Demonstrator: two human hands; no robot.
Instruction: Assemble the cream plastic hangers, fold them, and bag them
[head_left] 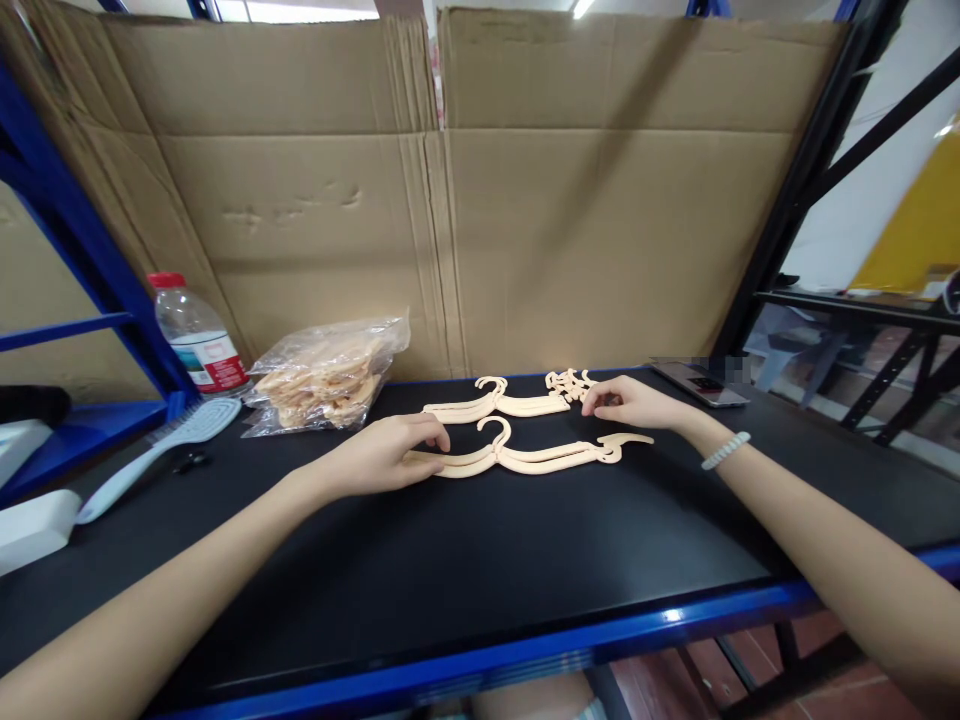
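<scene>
The front hanger (550, 463) lies at twelve o'clock; steady its left end lightly with your left hand (382, 455), curled there, grip unclear. Your right hand (637, 403) curls loosely, its hold unclear; mind the rear hanger (532, 406) beside the small parts (570, 385). A flat device (694, 380) sits at one, a clear bag (330, 375) at eleven.

Left hand (390, 452) at left end of near beige plastic hanger (551, 461). Right hand (630, 402) by small beige plastic pieces (564, 386). Second beige hanger (532, 405) behind.
</scene>
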